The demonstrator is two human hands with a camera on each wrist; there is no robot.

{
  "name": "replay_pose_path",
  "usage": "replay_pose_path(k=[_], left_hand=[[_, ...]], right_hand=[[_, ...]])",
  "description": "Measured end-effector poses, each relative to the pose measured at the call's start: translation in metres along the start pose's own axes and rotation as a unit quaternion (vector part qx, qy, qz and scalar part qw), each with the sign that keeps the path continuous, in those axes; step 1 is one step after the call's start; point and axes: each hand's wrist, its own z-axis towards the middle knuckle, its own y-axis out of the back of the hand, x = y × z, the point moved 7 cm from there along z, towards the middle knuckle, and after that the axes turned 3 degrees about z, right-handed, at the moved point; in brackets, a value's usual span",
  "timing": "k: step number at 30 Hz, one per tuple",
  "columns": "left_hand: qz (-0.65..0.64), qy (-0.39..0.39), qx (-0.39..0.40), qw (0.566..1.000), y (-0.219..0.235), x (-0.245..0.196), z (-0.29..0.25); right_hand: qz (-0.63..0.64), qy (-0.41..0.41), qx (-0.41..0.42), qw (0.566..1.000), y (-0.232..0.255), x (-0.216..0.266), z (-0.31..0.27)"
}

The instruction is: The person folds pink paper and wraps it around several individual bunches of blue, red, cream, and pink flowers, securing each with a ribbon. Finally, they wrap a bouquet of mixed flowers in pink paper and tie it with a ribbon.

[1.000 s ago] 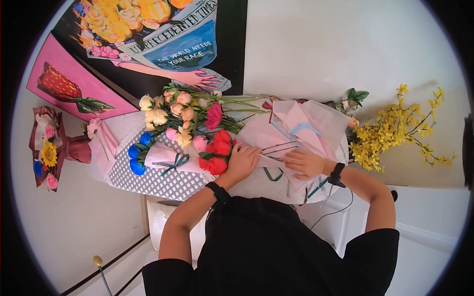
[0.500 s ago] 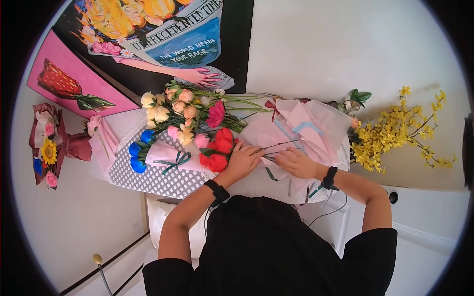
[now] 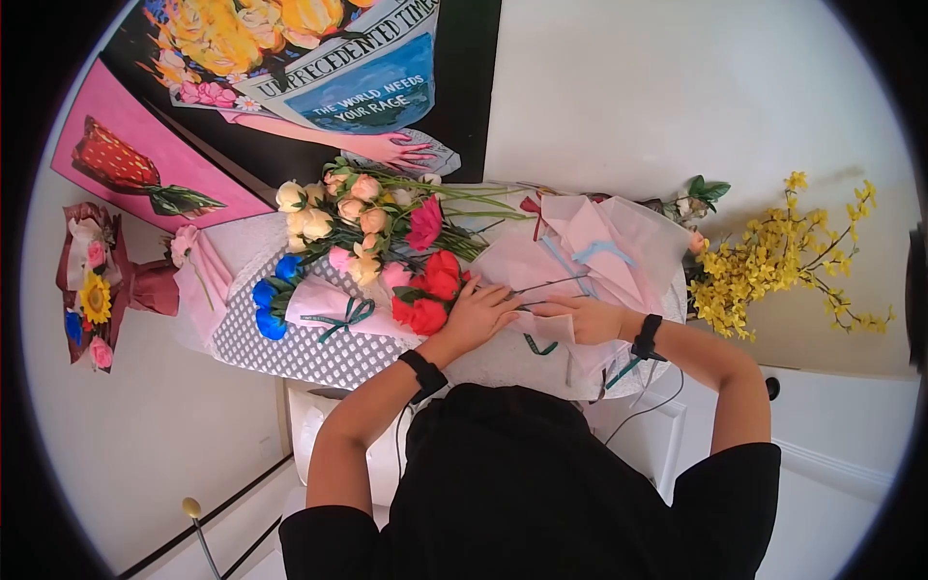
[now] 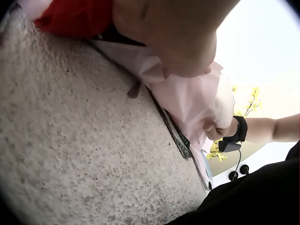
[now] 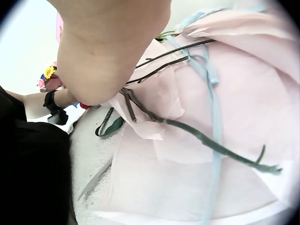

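Red roses (image 3: 425, 298) lie beside my left hand (image 3: 480, 314), which rests with fairly straight fingers over their stems and the pink wrapping paper (image 3: 503, 259). Dark stems (image 5: 201, 136) stick out past that hand across the paper. My right hand (image 3: 592, 319) pinches the near edge of the paper, close to the left fingertips; in the left wrist view this right hand (image 4: 216, 131) shows curled at the paper. A green ribbon (image 3: 541, 348) lies just below. In the right wrist view, a light blue ribbon (image 5: 215, 117) crosses the paper.
A wrapped bunch of blue roses (image 3: 271, 298) lies left on the table (image 3: 275, 362). Behind are cream and peach roses (image 3: 362, 208) with long stems. Yellow blossom branches (image 3: 754, 261) stand right. Paintings (image 3: 358, 87) lean at the back left.
My right hand has moved left and inward to the paper's near edge, its fingers drawing in near the left hand. The left hand stays by the red roses.
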Motion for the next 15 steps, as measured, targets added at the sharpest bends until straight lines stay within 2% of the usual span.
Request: replay_pose_path(k=[4,6,7,9,10,12,13,15], left_hand=[[0.0,0.002,0.008,1.0,-0.002,0.002,-0.001],[0.01,-0.011,0.011,1.0,-0.002,0.001,0.0],[0.01,-0.011,0.011,1.0,-0.001,0.001,-0.001],[0.015,-0.028,0.016,0.999,0.0,-0.001,-0.001],[0.014,-0.031,0.017,0.999,0.0,-0.001,0.0],[0.016,-0.043,0.028,0.999,-0.001,-0.001,0.001],[0.016,-0.044,0.027,0.999,-0.001,-0.001,0.003],[-0.042,-0.004,0.049,0.998,-0.003,0.006,0.006]], right_hand=[[-0.034,-0.008,-0.013,0.999,-0.002,0.005,-0.001],[-0.073,0.051,0.014,0.996,-0.007,0.013,-0.004],[-0.073,0.05,0.014,0.996,-0.008,0.014,-0.004],[-0.014,-0.006,-0.029,0.999,-0.009,0.01,-0.007],[-0.015,-0.009,-0.029,0.999,-0.012,0.011,-0.008],[0.086,-0.059,-0.067,0.992,-0.015,0.006,-0.01],[0.085,-0.059,-0.067,0.992,-0.019,0.007,-0.01],[0.16,-0.13,-0.072,0.976,-0.029,0.0,-0.011]])
